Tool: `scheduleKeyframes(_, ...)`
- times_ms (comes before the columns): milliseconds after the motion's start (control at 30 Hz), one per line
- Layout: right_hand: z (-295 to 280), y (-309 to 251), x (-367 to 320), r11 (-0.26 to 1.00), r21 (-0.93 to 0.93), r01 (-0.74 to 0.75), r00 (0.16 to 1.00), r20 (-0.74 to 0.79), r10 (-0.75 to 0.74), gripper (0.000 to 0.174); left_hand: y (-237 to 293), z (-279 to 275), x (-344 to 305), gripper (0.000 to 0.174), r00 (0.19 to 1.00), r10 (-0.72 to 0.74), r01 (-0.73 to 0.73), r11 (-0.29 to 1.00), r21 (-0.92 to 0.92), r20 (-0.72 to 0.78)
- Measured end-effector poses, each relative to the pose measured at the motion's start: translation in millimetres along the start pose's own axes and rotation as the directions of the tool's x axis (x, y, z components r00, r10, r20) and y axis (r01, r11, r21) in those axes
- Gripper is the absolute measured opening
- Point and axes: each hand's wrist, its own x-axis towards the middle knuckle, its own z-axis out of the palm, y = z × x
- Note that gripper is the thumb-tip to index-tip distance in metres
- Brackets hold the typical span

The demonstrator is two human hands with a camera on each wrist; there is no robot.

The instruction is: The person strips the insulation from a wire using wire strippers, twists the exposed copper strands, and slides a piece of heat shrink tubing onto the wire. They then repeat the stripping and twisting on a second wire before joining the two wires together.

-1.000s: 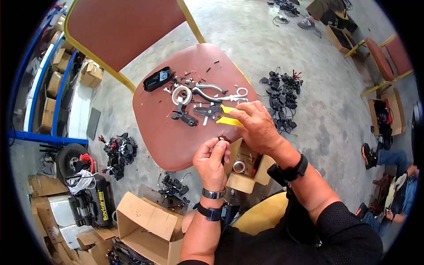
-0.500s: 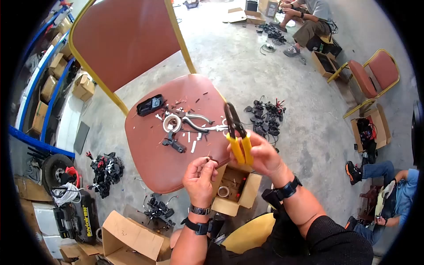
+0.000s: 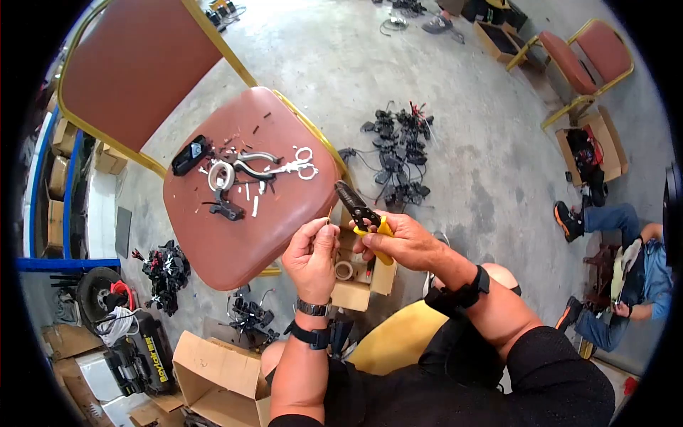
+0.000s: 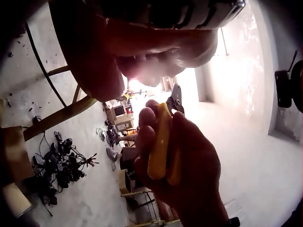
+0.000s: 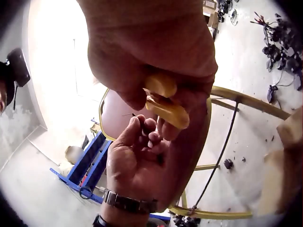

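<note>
So the right hand (image 3: 398, 242) is clenched round yellow-handled black wire strippers (image 3: 361, 213), nose at 10 o'clock; left hand (image 3: 311, 256) pinches a thin dark wire (image 5: 131, 114). I'd feed it square, squeeze gently.

- Left hand (image 3: 311, 257): silver link-bracelet watch (image 3: 311, 308), black camera strap (image 3: 314, 335) behind it.
- Right hand (image 3: 398, 242): black wrist strap (image 3: 466, 288) with camera mount.
- Torso: black textured shirt (image 3: 548, 377), short sleeves.
</note>
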Motion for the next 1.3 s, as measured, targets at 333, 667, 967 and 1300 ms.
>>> scheduleKeyframes(333, -16.7, 11.6, -19.8, 0.787, -0.604, 0.129, 0.977, -0.056, -0.204, 0.036, -7.9, 7.5, -22.7, 0.013, 0.991, 0.117, -0.125, 0.983, 0.136, 0.069)
scheduleKeyframes(667, 0.1, 7.6, -14.1, 0.723, -0.633, 0.276, 0.947, 0.05, -0.318, 0.036, 8.7, -13.0, -17.1, 0.012, 0.946, 0.313, -0.325, 0.896, 0.302, 0.091)
scheduleKeyframes(967, 10.0, 9.2, -6.3, 0.809, -0.562, 0.171, 0.982, 0.034, -0.185, 0.038, 14.6, -19.0, -20.4, 0.015, 0.993, 0.111, -0.116, 0.968, 0.221, 0.036)
scheduleKeyframes(1300, 14.8, 9.0, -2.1, 0.7, -0.658, 0.278, 0.946, 0.063, -0.317, 0.041, 14.1, -23.4, -10.6, 0.01, 0.988, 0.137, -0.155, 0.929, 0.335, 0.075)
